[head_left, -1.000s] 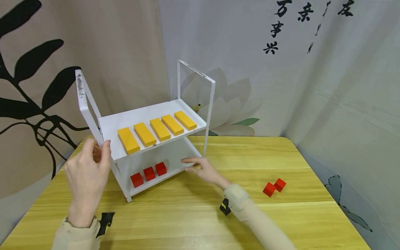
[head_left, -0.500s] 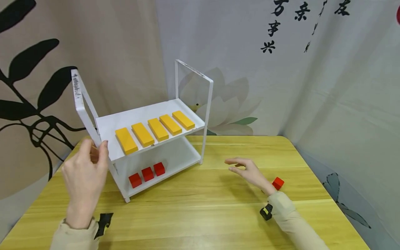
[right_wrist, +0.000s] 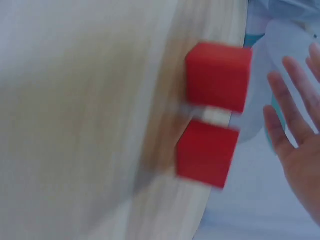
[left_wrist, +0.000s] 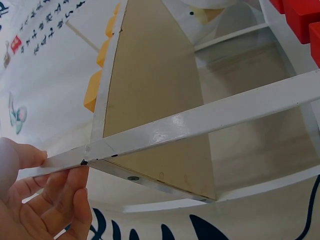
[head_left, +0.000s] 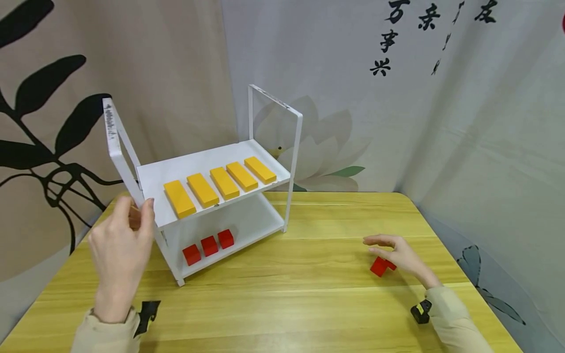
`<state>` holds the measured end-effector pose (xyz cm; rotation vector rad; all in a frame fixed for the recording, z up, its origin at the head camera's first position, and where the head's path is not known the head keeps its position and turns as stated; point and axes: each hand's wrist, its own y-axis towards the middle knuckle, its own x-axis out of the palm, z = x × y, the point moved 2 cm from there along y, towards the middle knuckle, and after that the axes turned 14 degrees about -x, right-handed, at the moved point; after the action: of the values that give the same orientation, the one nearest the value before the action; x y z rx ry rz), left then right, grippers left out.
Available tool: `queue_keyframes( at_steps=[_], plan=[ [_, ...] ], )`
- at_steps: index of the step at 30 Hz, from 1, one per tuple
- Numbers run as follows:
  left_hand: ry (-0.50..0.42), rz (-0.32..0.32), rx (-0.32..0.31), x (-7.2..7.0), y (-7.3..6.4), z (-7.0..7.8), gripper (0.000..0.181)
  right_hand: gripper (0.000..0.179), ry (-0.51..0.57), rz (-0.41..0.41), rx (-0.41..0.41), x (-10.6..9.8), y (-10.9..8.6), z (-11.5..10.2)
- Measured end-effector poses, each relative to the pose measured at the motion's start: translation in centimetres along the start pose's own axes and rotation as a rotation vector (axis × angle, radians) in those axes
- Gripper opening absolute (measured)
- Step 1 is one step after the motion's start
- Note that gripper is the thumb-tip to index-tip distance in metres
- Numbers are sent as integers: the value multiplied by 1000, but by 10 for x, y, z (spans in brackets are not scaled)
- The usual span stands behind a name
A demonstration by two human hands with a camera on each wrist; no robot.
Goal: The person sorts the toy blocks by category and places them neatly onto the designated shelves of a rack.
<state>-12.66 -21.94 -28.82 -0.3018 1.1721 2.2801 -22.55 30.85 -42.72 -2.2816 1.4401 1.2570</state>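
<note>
My left hand (head_left: pixel 121 250) pinches the near left post of a white two-tier rack (head_left: pixel 190 159) between thumb and fingers. In the left wrist view, the thumb lies on one side of the white bar and the fingers on the other. My right hand (head_left: pixel 399 255) hovers over two red cubes on the table, partly covering them in the head view. One cube (head_left: pixel 378 266) shows more fully there. The right wrist view has both, an upper red cube (right_wrist: pixel 217 77) and a lower red cube (right_wrist: pixel 207 154), slightly blurred, with the right fingers (right_wrist: pixel 287 107) extended, apart from them.
Several yellow blocks (head_left: pixel 202 190) lie in a row on the rack's upper tier. Three red cubes (head_left: pixel 209 246) stand in a row on its lower tier. The wooden table (head_left: pixel 273 304) reaches to curtains (head_left: pixel 375 137) behind and at the right.
My right hand has left the rack's lower right corner and moved right across the table to above the two loose red cubes. The left hand keeps its hold on the post.
</note>
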Motion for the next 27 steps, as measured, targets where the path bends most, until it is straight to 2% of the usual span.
queue_keyframes(
  at_steps=[6, 11, 22, 27],
  plan=[
    [2, 2, 2, 0, 0, 0, 30, 34, -19, -30, 0, -8, -19, 11],
    [1, 6, 5, 0, 0, 0, 30, 36, -56, -100, 2, -9, -29, 18],
    [5, 0, -1, 0, 0, 0, 30, 43, 40, -231, -38, -9, -34, 29],
    [7, -3, -1, 0, 0, 0, 30, 39, 6, -234, -42, -9, -34, 30]
  ],
)
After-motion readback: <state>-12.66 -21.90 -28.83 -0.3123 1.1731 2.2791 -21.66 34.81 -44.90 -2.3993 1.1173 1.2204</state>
